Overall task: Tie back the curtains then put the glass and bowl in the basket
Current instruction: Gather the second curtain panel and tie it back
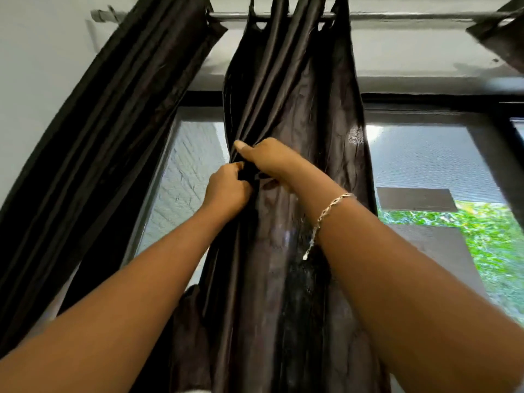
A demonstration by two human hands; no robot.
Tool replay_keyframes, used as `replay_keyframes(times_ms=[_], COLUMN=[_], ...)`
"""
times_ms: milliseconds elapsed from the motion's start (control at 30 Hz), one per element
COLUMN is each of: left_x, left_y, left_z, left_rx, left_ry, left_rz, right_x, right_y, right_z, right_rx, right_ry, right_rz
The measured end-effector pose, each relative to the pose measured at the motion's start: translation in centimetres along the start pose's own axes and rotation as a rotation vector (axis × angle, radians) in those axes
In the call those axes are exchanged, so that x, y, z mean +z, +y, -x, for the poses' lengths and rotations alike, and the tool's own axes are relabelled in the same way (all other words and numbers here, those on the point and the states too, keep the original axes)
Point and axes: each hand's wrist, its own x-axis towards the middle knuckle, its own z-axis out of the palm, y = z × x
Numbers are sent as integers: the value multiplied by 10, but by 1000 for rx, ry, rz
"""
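Middle curtain: dark, glossy panel hanging from the rod by its tabs, gathered into a narrow column in front of the window. It is bunched so that a tie can go round it.

Left hand: raised to the gathered fabric, fingers curled and closed on a dark fold or strip at the left edge of the bunch, seemingly to hold one end in place while the other hand works.

Right hand: reaches across the front of the curtain, fingers wrapped round the pleats and thumb pointing left. It is clamped on the cloth just above the left hand, the two nearly touching. A bracelet hangs at that wrist.

Tie: probably a dark band pinched between the hands — it blends with the cloth and motion blur hides it, so I cannot tell it from a fold.

Left curtain: drawn aside, slanting off toward the wall, apart from the middle one.

Step in hand: judged to be cinching or knotting the middle panel; tying is not yet finished.

Glass, bowl, basket: none in view — the camera looks up at the window.
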Motion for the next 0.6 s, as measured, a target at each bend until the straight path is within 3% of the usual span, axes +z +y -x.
replay_keyframes(times_ms=[67,200,267,333,433,600], left_x=[9,19,22,24,29,34], left_y=[-3,0,1,1,0,0], left_z=[0,12,15,16,13,15], left_rx=[62,187,221,197,161,114], left_ry=[-40,-75,-62,-42,-27,1], left_rz=[14,19,18,34,1,-29], right_x=[-27,-91,-108,-115,-108,-77], right_y=[17,59,77,91,106,109], right_z=[5,23,32,36,32,19], right_rx=[-3,-4,40,120,235,226], right_ry=[154,621,688,633,403,275], right_rz=[78,239,314,340,139,-13])
